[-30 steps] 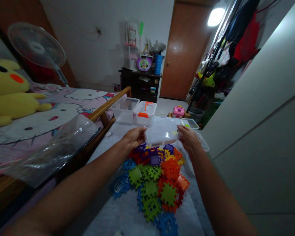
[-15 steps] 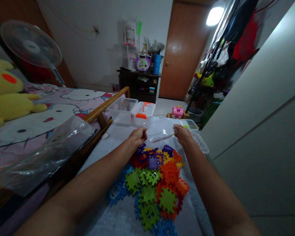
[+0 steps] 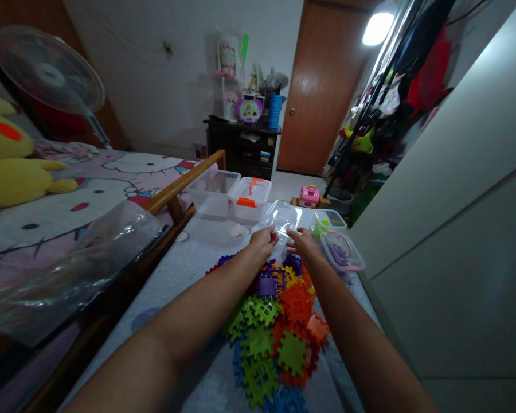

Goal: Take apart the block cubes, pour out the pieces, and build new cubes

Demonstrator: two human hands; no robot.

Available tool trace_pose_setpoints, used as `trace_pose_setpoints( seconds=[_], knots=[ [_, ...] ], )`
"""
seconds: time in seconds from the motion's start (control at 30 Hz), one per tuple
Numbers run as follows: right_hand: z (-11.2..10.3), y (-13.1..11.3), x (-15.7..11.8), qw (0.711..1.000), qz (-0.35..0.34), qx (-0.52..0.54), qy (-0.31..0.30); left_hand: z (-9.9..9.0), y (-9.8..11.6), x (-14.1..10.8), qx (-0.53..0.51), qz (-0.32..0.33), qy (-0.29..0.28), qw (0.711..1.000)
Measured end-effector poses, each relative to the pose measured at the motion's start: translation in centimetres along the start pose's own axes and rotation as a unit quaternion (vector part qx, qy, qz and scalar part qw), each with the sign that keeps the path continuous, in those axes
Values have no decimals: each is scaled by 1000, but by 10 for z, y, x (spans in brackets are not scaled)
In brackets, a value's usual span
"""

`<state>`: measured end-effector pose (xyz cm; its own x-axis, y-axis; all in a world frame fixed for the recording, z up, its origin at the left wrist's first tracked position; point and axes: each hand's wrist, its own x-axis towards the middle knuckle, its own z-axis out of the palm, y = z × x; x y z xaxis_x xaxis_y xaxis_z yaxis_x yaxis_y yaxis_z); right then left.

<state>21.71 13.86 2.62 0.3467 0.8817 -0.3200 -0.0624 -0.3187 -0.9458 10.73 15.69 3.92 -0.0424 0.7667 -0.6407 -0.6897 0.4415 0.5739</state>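
A clear plastic bag (image 3: 280, 215) lies crumpled beyond the pile of toy blocks, shining under the lamp. My left hand (image 3: 264, 241) is at its near left side, fingers curled closed on the plastic. Across from it, my right hand (image 3: 303, 243) reaches in with fingers apart, close to the bag's right side; any contact is hard to make out. Below both hands is a heap of notched plastic building pieces: green (image 3: 258, 342), orange (image 3: 296, 304), purple (image 3: 267, 285) and blue (image 3: 286, 398). My left forearm covers part of the heap.
Clear plastic bins (image 3: 212, 195) stand at the far edge, one with an orange-handled lid (image 3: 253, 189). On the right are small clear boxes, one holding purple pieces (image 3: 339, 252). A wooden rail (image 3: 184, 182) and another plastic sheet (image 3: 90, 258) lie left. A white cabinet (image 3: 451, 229) borders the right.
My hands have come closer together, the left moving right and the right moving slightly left. The bag between them has gone from spread out to bunched up.
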Motion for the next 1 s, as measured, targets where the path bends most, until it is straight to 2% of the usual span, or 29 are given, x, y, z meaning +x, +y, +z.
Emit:
trace_pose_setpoints(
  seconds=[0.13, 0.23, 0.37, 0.47, 0.53, 0.6, 0.7, 0.77, 0.83, 1.0],
  knots=[
    [8, -3, 7, 1000, 10, 6, 2, -1, -2, -2, 53, -18, -33, 998],
    [16, -3, 17, 999, 3, 33, 17, -13, 5, -9, 109, -24, -58, 992],
    [29, 2, 31, 997, -3, 71, 37, -41, 24, -27, 164, 24, -102, 981],
    [36, 3, 39, 994, -9, 91, 53, -70, 41, -39, 207, 93, -126, 966],
    [40, 2, 45, 993, -13, 98, 62, -91, 51, -43, 300, 229, -137, 916],
    [42, -2, 51, 992, -17, 100, 70, -114, 59, -42, 382, 326, -121, 856],
    [47, -8, 60, 992, -26, 92, 80, -142, 66, -37, 497, 407, -81, 762],
    [49, -11, 63, 993, -36, 78, 81, -156, 66, -32, 554, 427, -69, 711],
    [49, -12, 64, 994, -51, 54, 76, -165, 63, -26, 586, 421, -78, 688],
    [23, -11, 55, 988, -126, -53, 77, -180, 53, -18, 598, 361, -135, 702]
  ],
)
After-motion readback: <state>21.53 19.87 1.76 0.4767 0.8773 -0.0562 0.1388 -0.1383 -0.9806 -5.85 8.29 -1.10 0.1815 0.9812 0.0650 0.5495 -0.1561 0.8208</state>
